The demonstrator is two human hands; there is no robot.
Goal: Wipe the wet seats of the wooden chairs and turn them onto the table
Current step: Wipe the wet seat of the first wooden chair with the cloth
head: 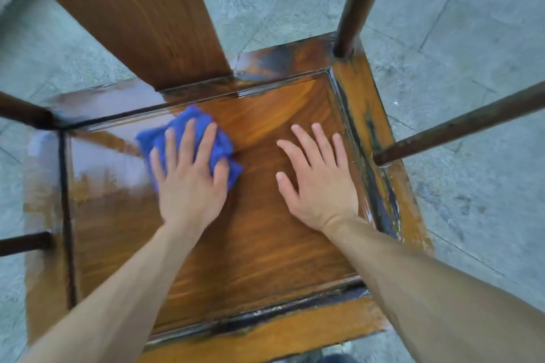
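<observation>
I look straight down on a wooden chair seat [259, 244], brown with a worn orange frame. Its left part [109, 168] shines wet. My left hand [188, 183] lies flat with spread fingers on a crumpled blue cloth [188, 130] and presses it onto the seat near the back edge. My right hand [318, 183] rests flat on the bare wood to the right of the cloth, fingers straight and spread. The chair's broad back slat [129, 15] rises at the far side.
Dark round rails of the chair stand at the back right [359, 0], right [460, 127] and left [23, 115]. Grey tiled floor [472, 23] surrounds the chair. A shoe tip [336, 358] shows at the bottom edge.
</observation>
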